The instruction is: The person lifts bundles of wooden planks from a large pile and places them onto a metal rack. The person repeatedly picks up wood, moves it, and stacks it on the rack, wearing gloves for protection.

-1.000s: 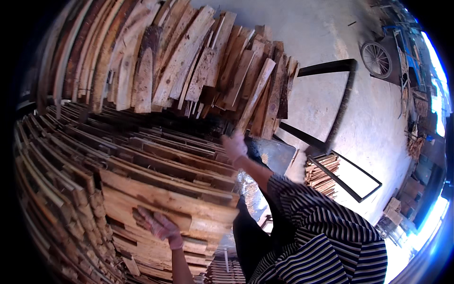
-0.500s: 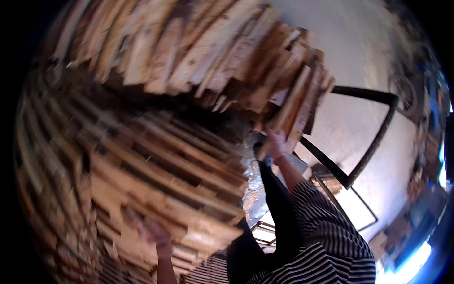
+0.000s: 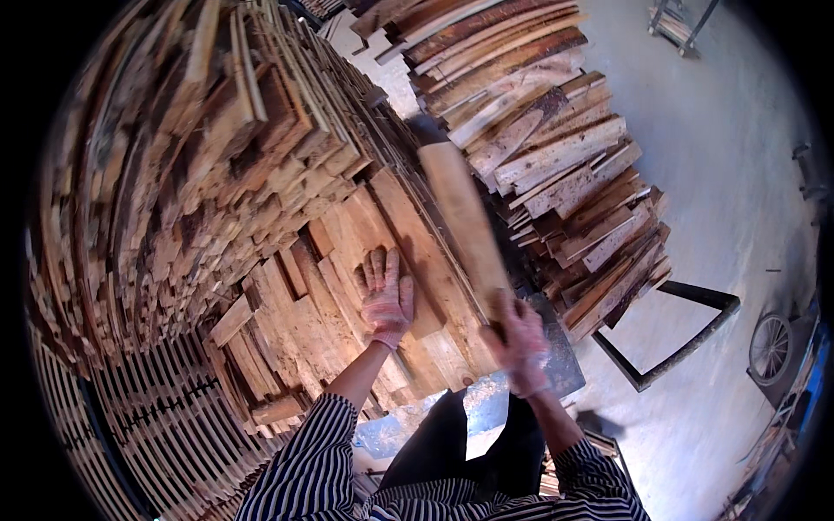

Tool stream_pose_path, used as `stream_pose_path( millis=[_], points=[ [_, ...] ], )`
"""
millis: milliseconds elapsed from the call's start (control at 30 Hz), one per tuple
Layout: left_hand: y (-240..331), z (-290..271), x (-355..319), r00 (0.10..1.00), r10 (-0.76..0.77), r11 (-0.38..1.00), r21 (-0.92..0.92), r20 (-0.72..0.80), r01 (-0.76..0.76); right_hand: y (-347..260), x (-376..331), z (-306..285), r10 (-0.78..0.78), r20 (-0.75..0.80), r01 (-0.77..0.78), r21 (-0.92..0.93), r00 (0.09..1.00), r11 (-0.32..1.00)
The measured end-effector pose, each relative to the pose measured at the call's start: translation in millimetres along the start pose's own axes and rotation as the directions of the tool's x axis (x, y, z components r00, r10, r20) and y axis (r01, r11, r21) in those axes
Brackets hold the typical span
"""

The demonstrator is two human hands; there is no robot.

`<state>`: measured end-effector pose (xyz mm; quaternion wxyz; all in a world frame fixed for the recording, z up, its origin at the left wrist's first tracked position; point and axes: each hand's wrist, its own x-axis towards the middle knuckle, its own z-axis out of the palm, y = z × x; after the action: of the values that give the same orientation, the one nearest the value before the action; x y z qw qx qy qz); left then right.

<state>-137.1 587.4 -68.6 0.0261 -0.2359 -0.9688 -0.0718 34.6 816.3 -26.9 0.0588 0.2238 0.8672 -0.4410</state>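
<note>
My right hand (image 3: 521,343), in a worn work glove, grips the near end of a long pale wooden plank (image 3: 465,221) that rises away from me over the timber. My left hand (image 3: 385,295), gloved too, lies flat with fingers spread on the top boards of a neat plank stack (image 3: 347,252) in front of me. The held plank hangs just to the right of that stack, blurred by motion. Both forearms wear striped sleeves.
A looser heap of rough planks (image 3: 556,148) rests on a black metal frame (image 3: 678,347) at the right. Stacked slats (image 3: 165,417) fill the left and lower left. Grey concrete floor (image 3: 730,174) spreads to the right, with a wheel (image 3: 771,347) near the edge.
My right hand has left the loose heap and drawn a long plank out toward me. My left hand has shifted up onto the stack's top boards. My head has turned.
</note>
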Motion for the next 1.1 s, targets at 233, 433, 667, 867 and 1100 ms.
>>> stream_pose_path(
  millis=[233,433,667,867,1100],
  points=[
    [-15,-9,-9,0.999,-0.022,1.000,-0.013,-0.039,0.022,-50,24,70,-0.427,0.086,0.419,-0.438,0.900,0.795],
    [-15,-17,-6,0.996,-0.019,0.998,-0.054,-0.090,0.014,-66,69,52,-0.376,0.033,0.369,-0.291,0.926,0.883],
    [13,5,2,0.998,-0.033,0.999,-0.030,0.054,0.035,-51,136,94,0.027,-0.076,-0.041,-0.181,0.997,0.983],
    [7,8,-2,0.999,0.017,0.999,-0.034,-0.038,-0.019,-13,145,102,0.073,-0.079,-0.024,0.503,0.994,0.864],
    [151,-28,-35,0.983,-0.179,0.716,-0.680,0.042,0.159,239,54,51,0.844,-0.178,-0.676,0.527,0.505,0.515]
  ],
)
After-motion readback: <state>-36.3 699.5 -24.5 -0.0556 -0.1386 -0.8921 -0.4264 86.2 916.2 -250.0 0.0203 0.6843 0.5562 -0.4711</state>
